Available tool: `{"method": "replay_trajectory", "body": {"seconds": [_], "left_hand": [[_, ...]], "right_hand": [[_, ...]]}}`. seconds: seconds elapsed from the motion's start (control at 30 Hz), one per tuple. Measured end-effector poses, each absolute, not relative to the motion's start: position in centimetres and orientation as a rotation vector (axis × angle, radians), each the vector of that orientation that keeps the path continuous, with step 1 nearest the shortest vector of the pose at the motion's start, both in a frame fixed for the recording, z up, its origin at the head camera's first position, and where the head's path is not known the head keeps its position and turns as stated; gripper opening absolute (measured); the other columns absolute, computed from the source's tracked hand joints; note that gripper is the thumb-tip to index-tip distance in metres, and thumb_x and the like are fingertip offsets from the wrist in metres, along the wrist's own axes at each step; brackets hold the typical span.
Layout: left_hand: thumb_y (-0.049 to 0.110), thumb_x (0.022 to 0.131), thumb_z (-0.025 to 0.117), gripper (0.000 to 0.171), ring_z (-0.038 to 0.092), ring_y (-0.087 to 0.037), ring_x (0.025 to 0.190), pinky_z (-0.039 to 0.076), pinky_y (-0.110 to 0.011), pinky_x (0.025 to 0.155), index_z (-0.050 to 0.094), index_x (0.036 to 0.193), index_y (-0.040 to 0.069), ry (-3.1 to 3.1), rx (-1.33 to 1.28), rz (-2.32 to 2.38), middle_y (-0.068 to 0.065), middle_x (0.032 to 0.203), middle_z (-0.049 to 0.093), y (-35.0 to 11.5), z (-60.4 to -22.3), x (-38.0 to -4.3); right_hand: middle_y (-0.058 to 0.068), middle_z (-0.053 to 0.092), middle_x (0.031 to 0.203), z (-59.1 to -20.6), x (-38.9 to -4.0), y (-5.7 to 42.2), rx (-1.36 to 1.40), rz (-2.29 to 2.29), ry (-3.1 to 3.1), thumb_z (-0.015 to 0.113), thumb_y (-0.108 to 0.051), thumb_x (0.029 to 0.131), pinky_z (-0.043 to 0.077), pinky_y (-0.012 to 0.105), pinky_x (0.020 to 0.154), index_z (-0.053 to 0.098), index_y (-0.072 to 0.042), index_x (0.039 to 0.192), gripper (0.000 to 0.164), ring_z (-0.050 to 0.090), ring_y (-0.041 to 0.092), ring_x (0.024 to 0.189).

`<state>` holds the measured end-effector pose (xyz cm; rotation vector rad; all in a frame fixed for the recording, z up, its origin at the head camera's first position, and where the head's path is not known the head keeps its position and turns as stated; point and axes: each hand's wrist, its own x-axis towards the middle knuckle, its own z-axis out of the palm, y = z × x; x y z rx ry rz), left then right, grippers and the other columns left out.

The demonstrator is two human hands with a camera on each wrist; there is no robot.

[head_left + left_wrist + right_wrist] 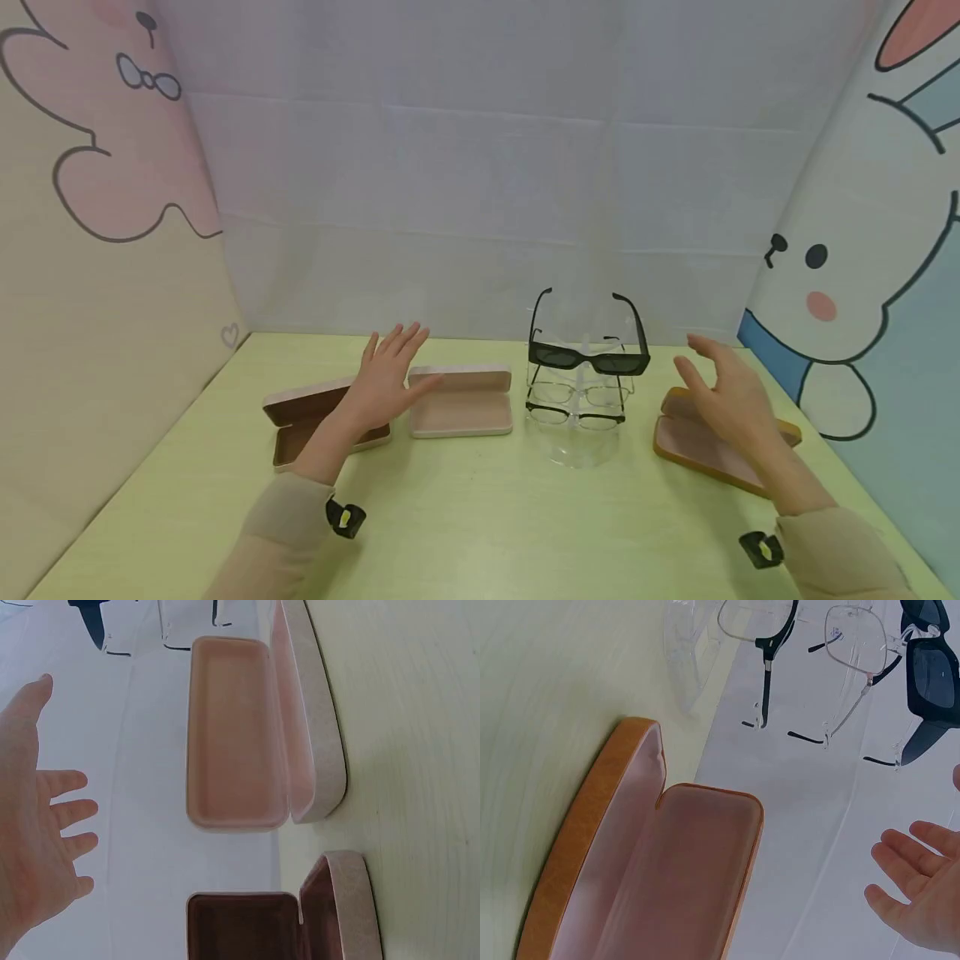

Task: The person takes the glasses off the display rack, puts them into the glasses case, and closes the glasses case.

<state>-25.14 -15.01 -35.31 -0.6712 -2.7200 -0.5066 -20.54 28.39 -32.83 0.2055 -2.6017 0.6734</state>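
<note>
My left hand [384,385] hovers with spread, straight fingers over the gap between two open glasses cases, holding nothing. One is a pale case with a dark brown lining [298,440]; the other has a pink lining [461,417]. Fingers extended and nothing in them, my right hand [733,404] hangs above an open orange-brown glasses case [678,442]. Between the hands stands a clear display stand [577,454]. Black sunglasses [558,357] sit on its top, thin-rimmed glasses [553,392] below, and black-browed glasses [547,408] lowest. My right hand partly hides its case.
A pale yellow-green table [480,525] carries everything. A white sheet [405,208] rises behind its back edge, and cartoon-printed panels [840,275] stand at both sides.
</note>
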Motion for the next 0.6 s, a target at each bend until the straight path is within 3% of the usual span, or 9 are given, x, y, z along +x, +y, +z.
{"method": "replay_trajectory", "body": {"seconds": [0.3,0.6], "left_hand": [[0.051,0.087,0.051,0.067,0.025,-0.027,0.135,0.010,-0.052,0.110,0.037,0.138,0.010,-2.629,-0.677,-0.638,-0.010,0.142,0.037,-12.6,-35.3,-25.6],[0.042,0.087,0.056,0.059,0.037,-0.029,0.128,0.025,-0.051,0.106,0.046,0.132,0.006,-2.537,-0.711,-0.857,-0.012,0.136,0.043,-9.9,-35.0,-25.5]], "right_hand": [[0.023,0.055,0.118,-32.7,-21.0,27.0,0.230,0.815,-2.573,0.042,-0.039,0.095,0.042,0.057,0.082,0.042,-0.002,0.132,0.052,0.050,0.041,0.108],[0.022,0.057,0.114,-32.7,-21.0,25.9,0.208,0.943,-2.593,0.040,-0.040,0.096,0.042,0.055,0.086,0.041,-0.003,0.133,0.052,0.054,0.038,0.102]]}}
